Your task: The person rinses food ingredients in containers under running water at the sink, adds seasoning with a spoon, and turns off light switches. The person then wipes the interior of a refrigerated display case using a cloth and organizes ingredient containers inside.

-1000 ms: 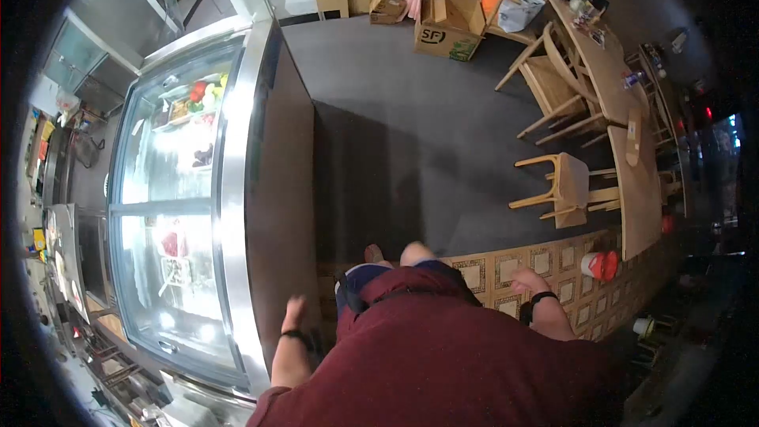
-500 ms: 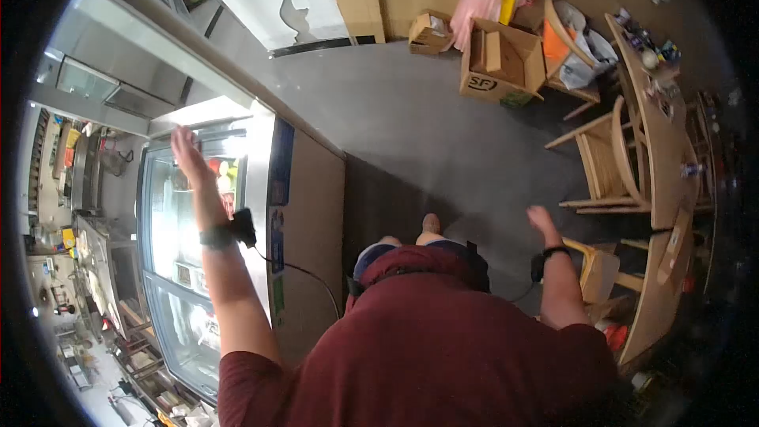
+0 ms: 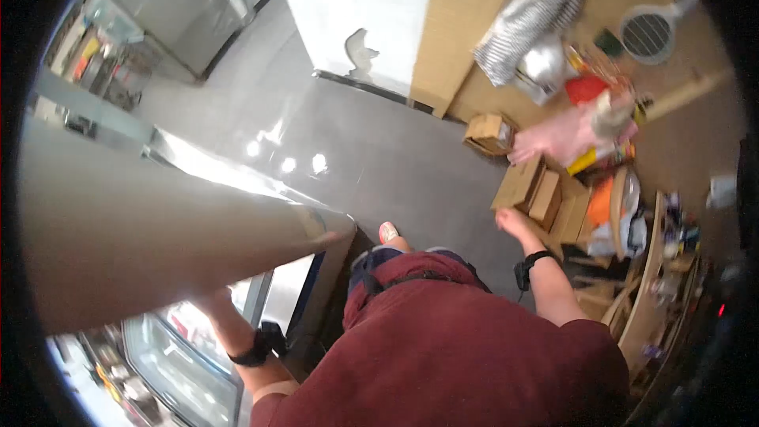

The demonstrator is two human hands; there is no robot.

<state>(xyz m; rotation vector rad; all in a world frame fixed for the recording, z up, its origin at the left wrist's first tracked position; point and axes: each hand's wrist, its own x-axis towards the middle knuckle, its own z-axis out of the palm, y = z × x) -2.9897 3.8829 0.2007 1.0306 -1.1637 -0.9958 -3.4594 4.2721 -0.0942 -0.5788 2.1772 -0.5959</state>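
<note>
Fingers of the left hand (image 3: 212,300) run up to the lower edge of a broad pale column (image 3: 158,241), which crosses the left of the view and hides their tips, so I cannot tell whether they are wide, narrow or holding something. A glass-topped display case (image 3: 178,368) lies behind and below that hand, at the lower left; whether the hand touches it or the column is unclear. A black wristband (image 3: 261,345) circles the left wrist.

The right hand (image 3: 514,221) is out to the other side, its fingers loosely bent (blur and angle keep me from telling how narrow the gap is). It overlaps the near edge of an open cardboard box (image 3: 518,183), and I cannot tell whether the two touch. That box stands on the right of the grey floor (image 3: 379,142), flaps spread. A smaller carton (image 3: 490,134) sits just beyond it, against the wooden panelling, with pink cloth (image 3: 553,138) beside it.

An orange item (image 3: 600,204) lies right of the open box, by a chair. Farther right, a wooden desk (image 3: 642,300) carries small, blurred objects. The person wears a maroon shirt (image 3: 458,348), and one shoe (image 3: 387,232) shows near the corner of the case.
</note>
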